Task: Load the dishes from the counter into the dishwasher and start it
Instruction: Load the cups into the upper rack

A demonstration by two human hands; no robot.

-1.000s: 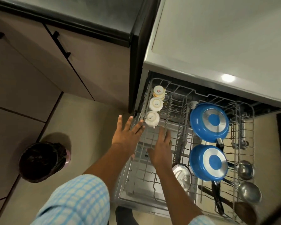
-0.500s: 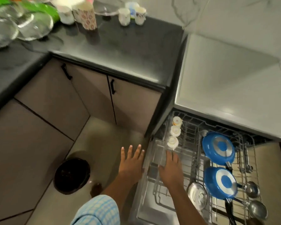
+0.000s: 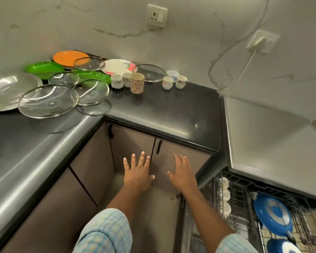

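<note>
KITCHEN CORNER: Two bare hands are held out in front of the corner cabinets, and nothing is gripped by either. The left hand [image 3: 138,172] is shown with fingers straight and spread, the right hand [image 3: 181,173] with fingers loosely extended.

The dishes to be loaded are seen on the dark counter [image 3: 162,110], between ten and one o'clock from the hands. The dishwasher rack [image 3: 244,207] is pulled out at four o'clock, where white cups [image 3: 226,194] and blue pans [image 3: 272,215] are already racked.

At twelve o'clock a floral mug [image 3: 137,83] is stood upright just beside two small cups [image 3: 116,81]; two more are set apart at one o'clock. These are judged light, stiff and breakable, and are best taken round the body or by the handle.

The glass lids [image 3: 48,101] overlapped at ten o'clock are judged heavier, smooth and probably slippery. No knob can be made out on them, so the rim would likely have to be pinched and each lid lifted clear, not dragged off its neighbour.

The steel plate [image 3: 5,90] at nine o'clock is judged rigid and sturdy. The green plate [image 3: 44,69] and orange plate [image 3: 67,57] behind the lids are possibly plastic, light and forgiving if so.
</note>
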